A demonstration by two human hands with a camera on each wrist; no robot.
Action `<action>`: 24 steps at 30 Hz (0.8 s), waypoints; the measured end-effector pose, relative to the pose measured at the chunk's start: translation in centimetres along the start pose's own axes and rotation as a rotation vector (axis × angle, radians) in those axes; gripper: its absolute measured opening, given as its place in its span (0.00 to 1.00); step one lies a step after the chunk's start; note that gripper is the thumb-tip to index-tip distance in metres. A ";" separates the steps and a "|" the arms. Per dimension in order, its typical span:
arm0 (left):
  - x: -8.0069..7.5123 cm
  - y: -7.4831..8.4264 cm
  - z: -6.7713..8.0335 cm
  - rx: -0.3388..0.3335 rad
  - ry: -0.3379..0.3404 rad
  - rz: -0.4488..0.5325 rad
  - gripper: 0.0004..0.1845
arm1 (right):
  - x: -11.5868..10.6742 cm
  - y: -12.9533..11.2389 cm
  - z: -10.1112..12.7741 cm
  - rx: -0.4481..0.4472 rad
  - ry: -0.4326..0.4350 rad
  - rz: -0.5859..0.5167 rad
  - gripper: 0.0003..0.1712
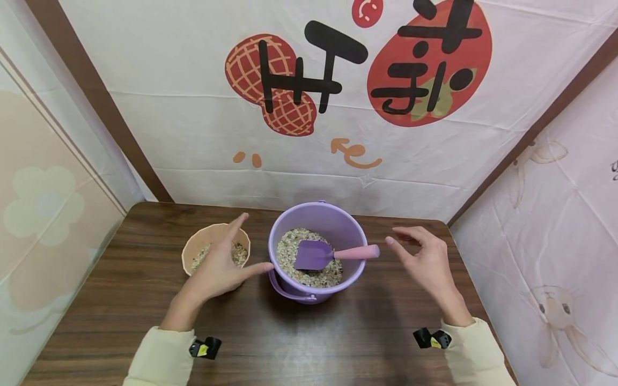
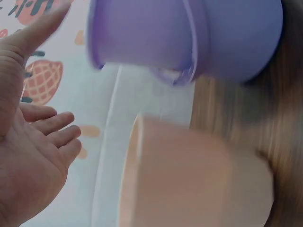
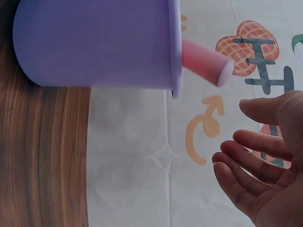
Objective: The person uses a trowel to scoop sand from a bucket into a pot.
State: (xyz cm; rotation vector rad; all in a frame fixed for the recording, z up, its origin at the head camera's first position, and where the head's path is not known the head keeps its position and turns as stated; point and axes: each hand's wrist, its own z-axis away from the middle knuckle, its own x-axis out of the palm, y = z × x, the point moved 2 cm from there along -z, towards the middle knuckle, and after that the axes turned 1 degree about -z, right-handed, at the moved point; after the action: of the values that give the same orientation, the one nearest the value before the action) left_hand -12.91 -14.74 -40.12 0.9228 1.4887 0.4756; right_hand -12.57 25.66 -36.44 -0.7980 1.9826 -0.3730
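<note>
A purple bucket (image 1: 333, 217) stands at the back middle of the table, part filled with speckled grain-like bits (image 1: 294, 244). A toy shovel (image 1: 314, 254) lies across it, purple blade on the grains and pink handle (image 3: 206, 64) sticking out over the right rim. My right hand (image 1: 427, 262) hovers just right of that handle, fingers loosely bent and holding nothing. My left hand (image 1: 217, 271) is spread above a peach-coloured tub (image 1: 193, 247), its thumb tip overlapping the bucket's left rim in the head view. Similar grains lie inside the tub, partly hidden by the hand.
The dark wooden table (image 1: 309, 348) ends at a printed white cloth (image 1: 193, 134) behind the bucket, with more cloth at both sides. The bucket's handle (image 1: 289, 292) hangs down at its front left. Small black devices sit at both wrists.
</note>
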 end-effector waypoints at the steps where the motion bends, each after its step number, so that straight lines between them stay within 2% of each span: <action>1: -0.6 -0.2 0.0 0.007 0.018 -0.024 0.65 | -0.1 0.1 0.0 0.005 -0.001 0.002 0.14; 8: -5.3 -1.7 0.8 -0.006 0.067 -0.121 0.59 | -0.5 1.0 0.1 0.011 -0.016 0.022 0.15; 14: -8.5 -2.9 0.6 0.059 0.108 -0.245 0.50 | -0.8 2.0 -0.6 -0.044 -0.028 0.096 0.18; 20: -9.7 -3.6 -0.5 0.132 0.173 -0.401 0.40 | -0.9 3.0 -2.1 -0.108 -0.050 0.163 0.23; 24: -9.7 -3.7 -1.2 0.120 0.178 -0.498 0.39 | -0.6 3.7 -2.9 -0.155 -0.083 0.234 0.30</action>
State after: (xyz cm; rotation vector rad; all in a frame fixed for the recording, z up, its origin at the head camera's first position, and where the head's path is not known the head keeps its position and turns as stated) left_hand -15.81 -24.09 -36.63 0.5778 1.8537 0.1044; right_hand -16.29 28.65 -36.58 -0.6558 2.0171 -0.0493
